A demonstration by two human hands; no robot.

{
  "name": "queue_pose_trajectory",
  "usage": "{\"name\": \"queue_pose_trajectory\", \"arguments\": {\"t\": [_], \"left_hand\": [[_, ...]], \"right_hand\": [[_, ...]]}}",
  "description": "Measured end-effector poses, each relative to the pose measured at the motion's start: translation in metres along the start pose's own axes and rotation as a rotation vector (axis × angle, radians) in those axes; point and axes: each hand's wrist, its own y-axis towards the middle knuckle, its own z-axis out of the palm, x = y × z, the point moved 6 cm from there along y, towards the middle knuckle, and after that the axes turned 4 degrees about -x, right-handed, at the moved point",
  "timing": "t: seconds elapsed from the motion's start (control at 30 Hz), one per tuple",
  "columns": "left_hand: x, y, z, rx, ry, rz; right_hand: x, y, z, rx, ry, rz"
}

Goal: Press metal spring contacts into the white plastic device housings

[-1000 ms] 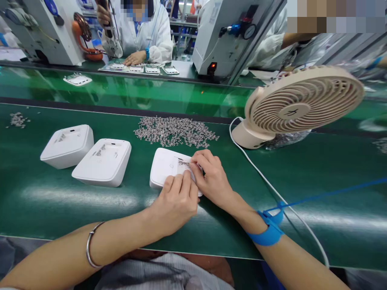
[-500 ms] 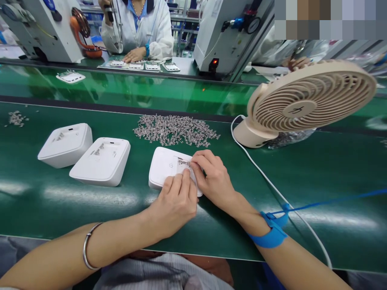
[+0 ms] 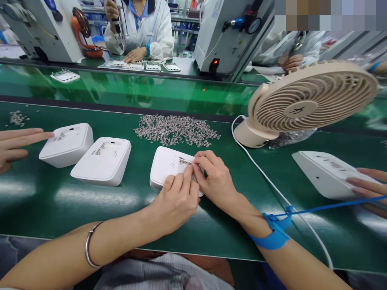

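A white plastic housing [image 3: 161,165] with rounded corners lies on the green bench, its recess [image 3: 184,162] facing up. Small metal contacts show in that recess. My left hand [image 3: 178,197] is closed against the front of the housing, the index fingertip pressed into the recess. From the right, my right hand [image 3: 216,177] pinches thumb and index finger at the recess's edge; whatever lies between them is hidden. Just behind the housing spreads a pile of small metal contact pieces [image 3: 177,129].
Two similar white housings [image 3: 101,163] [image 3: 68,143] stand at left, a co-worker's hand [image 3: 18,147] touching the farther one. Another person's hand [image 3: 367,189] holds a white housing [image 3: 326,177] at right. A beige fan [image 3: 302,108] and its white cable [image 3: 263,173] stand nearby. Behind runs a green conveyor [image 3: 136,90].
Co-workers' hands have come in at both sides, the right one with a white housing. The white part on the conveyor has shifted slightly left. My hands have barely moved.
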Motion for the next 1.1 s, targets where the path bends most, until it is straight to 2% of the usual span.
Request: {"name": "queue_pose_trajectory", "arguments": {"t": [0.1, 0.23, 0.33, 0.77, 0.97, 1.03, 1.1], "left_hand": [[0.000, 0.001, 0.002, 0.000, 0.000, -0.016], [0.002, 0.003, 0.002, -0.031, -0.007, -0.051], [0.002, 0.004, 0.002, -0.044, -0.013, -0.054], [0.003, 0.002, 0.003, -0.012, -0.037, -0.045], [0.001, 0.003, 0.004, -0.003, -0.019, -0.040], [0.001, 0.003, 0.004, 0.005, -0.011, -0.038], [0.000, 0.004, 0.003, 0.001, 0.001, -0.035]], "right_hand": [[-0.004, 0.000, -0.003, 0.004, 0.107, 0.071], [-0.016, -0.004, -0.007, 0.027, 0.396, 0.268], [-0.019, -0.009, -0.009, 0.048, 0.459, 0.337], [-0.010, -0.014, -0.006, 0.084, 0.283, 0.213], [0.000, -0.009, -0.008, 0.172, 0.094, 0.000], [0.000, -0.007, -0.007, 0.181, 0.122, 0.001], [-0.006, -0.006, -0.006, 0.117, 0.216, 0.092]]}}
